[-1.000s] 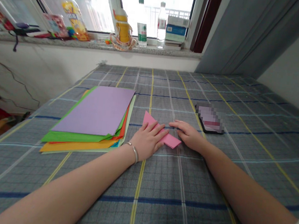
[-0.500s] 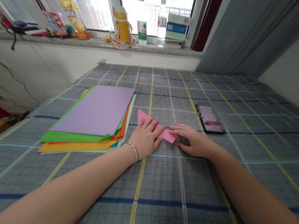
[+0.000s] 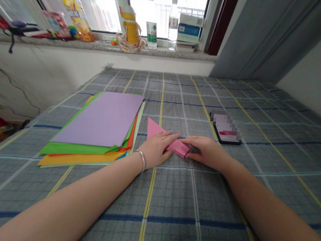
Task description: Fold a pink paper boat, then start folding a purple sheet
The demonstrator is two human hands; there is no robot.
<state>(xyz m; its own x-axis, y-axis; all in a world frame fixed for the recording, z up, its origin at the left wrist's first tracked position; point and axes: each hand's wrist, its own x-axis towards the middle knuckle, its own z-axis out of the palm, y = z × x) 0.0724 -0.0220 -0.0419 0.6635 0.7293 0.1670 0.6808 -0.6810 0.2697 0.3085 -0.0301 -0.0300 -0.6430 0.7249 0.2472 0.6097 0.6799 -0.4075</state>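
Observation:
A folded pink paper (image 3: 157, 131) lies on the checked grey cloth (image 3: 196, 217), its pointed end sticking out beyond my left hand (image 3: 157, 149). That hand rests on the paper with its fingers together, a silver bangle on the wrist. My right hand (image 3: 206, 152) comes in from the other side and closes over the paper's right end, which is partly hidden. Just left of my left hand lies a stack of coloured paper, topped by a lilac sheet (image 3: 98, 119).
A phone (image 3: 226, 128) with a pixelated screen lies just beyond my right hand. Bottles (image 3: 153, 21), a yellow container and boxes stand on the stone windowsill (image 3: 105, 46) behind the cloth. A grey curtain (image 3: 263, 35) hangs at the right.
The pink paper has shifted left and looks more tightly folded. My right hand has closed in on its end, and the view has tilted slightly upward.

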